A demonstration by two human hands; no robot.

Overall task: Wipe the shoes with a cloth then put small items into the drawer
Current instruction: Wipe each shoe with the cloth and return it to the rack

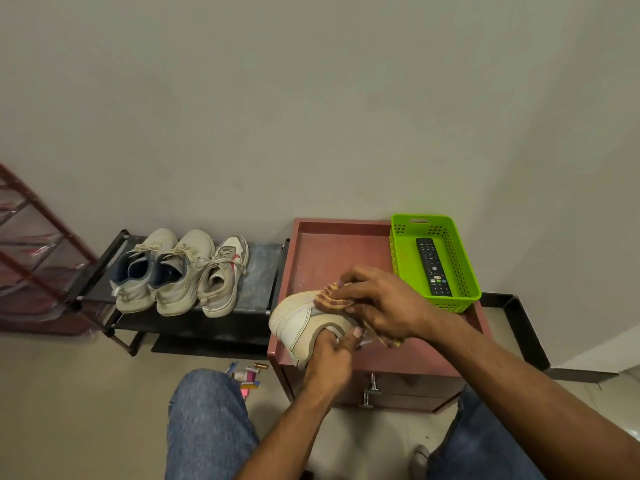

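Note:
My left hand (pixel 330 353) grips a white sneaker (pixel 297 322) by its heel end, holding it over the front left corner of the reddish cabinet (pixel 322 251). My right hand (pixel 384 303) presses a striped orange-brown cloth (pixel 330 296) against the top of that sneaker, fingers curled over the cloth. Three more pale sneakers (pixel 180 271) stand side by side on a low black shoe rack (pixel 263 268) to the left. Small items (pixel 246 375) such as batteries and little coloured pieces lie on the floor by my left knee. The cabinet's drawers (pixel 398 389) with metal handles are closed.
A green plastic basket (pixel 450 230) holding a black remote control (pixel 433 268) sits on the cabinet's right back corner. A red wire rack (pixel 38 258) stands at the far left. A black metal frame (pixel 519 327) lies on the floor to the right. My knees in jeans flank the cabinet front.

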